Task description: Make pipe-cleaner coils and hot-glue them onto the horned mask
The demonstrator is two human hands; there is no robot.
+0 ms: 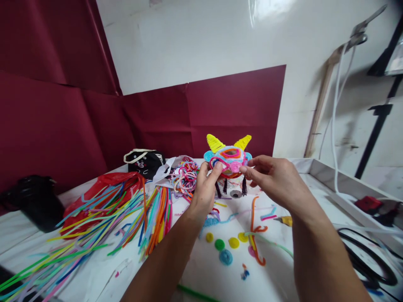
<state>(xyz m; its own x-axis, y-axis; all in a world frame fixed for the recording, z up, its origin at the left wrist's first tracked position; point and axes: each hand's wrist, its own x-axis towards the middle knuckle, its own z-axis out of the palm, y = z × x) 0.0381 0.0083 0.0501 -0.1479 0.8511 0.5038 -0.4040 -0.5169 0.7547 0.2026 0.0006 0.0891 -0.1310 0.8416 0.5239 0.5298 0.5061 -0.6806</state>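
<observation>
A small mask-like figure (pixel 229 156) made of bright pipe cleaners, with two yellow horns, blue ears and black tassels hanging below, is held up over the white table (pixel 217 272). My left hand (pixel 204 188) grips its lower left side with thumb and fingers closed. My right hand (pixel 273 176) pinches its lower right edge near a pink patch.
A large spread of loose colored pipe cleaners (pixel 94 226) lies at the left over a red bag (pixel 103 186). Coiled rings (pixel 185 174), small coiled discs (pixel 225 247), an orange bent piece (pixel 255 235), a black pouch (pixel 145 162), a black object (pixel 36 201) and cables (pixel 368 260) lie around.
</observation>
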